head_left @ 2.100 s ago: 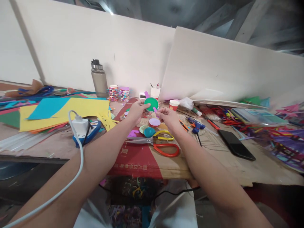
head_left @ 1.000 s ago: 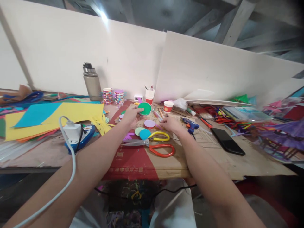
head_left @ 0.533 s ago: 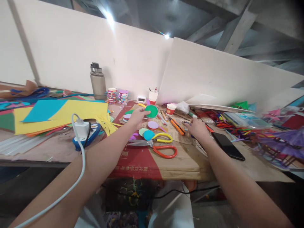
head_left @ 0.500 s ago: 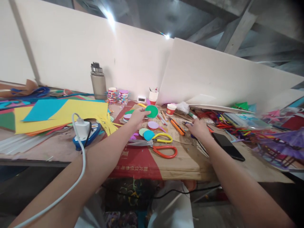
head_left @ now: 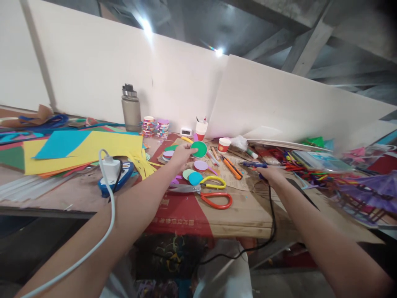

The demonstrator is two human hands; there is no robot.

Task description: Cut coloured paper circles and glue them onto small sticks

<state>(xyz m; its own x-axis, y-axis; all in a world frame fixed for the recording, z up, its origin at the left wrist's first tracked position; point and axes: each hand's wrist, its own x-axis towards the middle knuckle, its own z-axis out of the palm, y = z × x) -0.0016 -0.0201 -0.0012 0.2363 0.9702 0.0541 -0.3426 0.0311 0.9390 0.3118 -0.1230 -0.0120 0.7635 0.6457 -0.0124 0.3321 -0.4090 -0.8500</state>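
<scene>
Left grip (head_left: 185,154) clamped on edge of green disc (head_left: 199,149), thumb on its face, face toward camera, pale rim. Disc sits about center of view, over counter (head_left: 79,199). Right grip (head_left: 271,174) closed round blue glue gun (head_left: 253,164), between 3 and 4 o'clock of disc; nozzle points to 9, handle partly hidden by fingers. Black cord (head_left: 271,207) drops from gun toward 6, past counter edge.

Clock from disc: lilac disc (head_left: 201,166) just below at 6; teal disc (head_left: 195,178) further out at 6, beside scissors (head_left: 217,200), one handle yellow, one red-orange, blades toward 9. Orange cutter (head_left: 232,167) at 4, between disc and gun. Red-and-white cup (head_left: 224,145) at 3, upright. Cup stack (head_left: 201,130) at 12, pens in top. Two banded stacks (head_left: 155,128) at 10, gray bottle (head_left: 131,111) beyond, same direction. Yellow sheet (head_left: 89,150) at 9. White plug (head_left: 111,170) in blue power strip (head_left: 126,170) between 8 and 9.
</scene>
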